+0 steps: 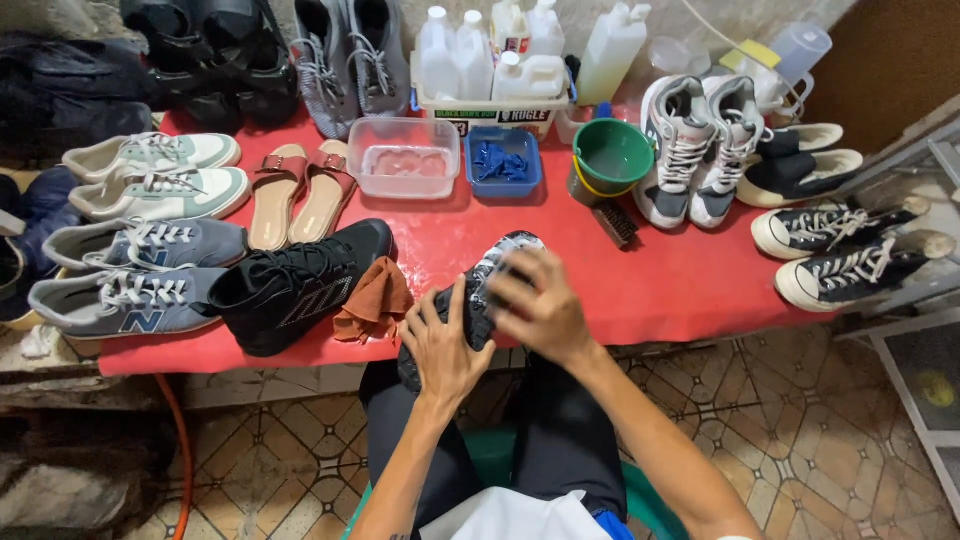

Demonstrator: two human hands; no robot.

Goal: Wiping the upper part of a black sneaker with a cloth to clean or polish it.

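- The left hand (443, 345) grips the near end of a black shoe (480, 300), fingers curled around its side, holding it over the person's lap at the near edge of the red tabletop (660, 285).
- The right hand (540, 305) lies on top of that black shoe, fingers bent and pressed against its upper; it is blurred, so I cannot tell whether it pinches anything.
- The toe of the black shoe points away from the person and rests over the tabletop edge.
- Just left of the black shoe lies a rust-brown cloth (372, 300), touching a second black shoe (295, 285) that sits on its sole.
- Further left of the black shoe lie two grey-blue sneakers (135, 270), and beyond them a white and pale green pair (155, 170).
- Beyond the black shoe, near the middle of the tabletop, stand a clear plastic tub (404, 158) and a small blue tray (503, 160), with tan sandals (300, 190) to their left.
- Right of the tray stands a green bucket (610, 160), a brush (616, 224) lying in front of it.
- Right of the black shoe, well apart, stand grey and white sneakers (695, 150) and black canvas sneakers (850, 250).
- Farthest from the black shoe, white plastic bottles (500, 60) stand in a crate at the back.
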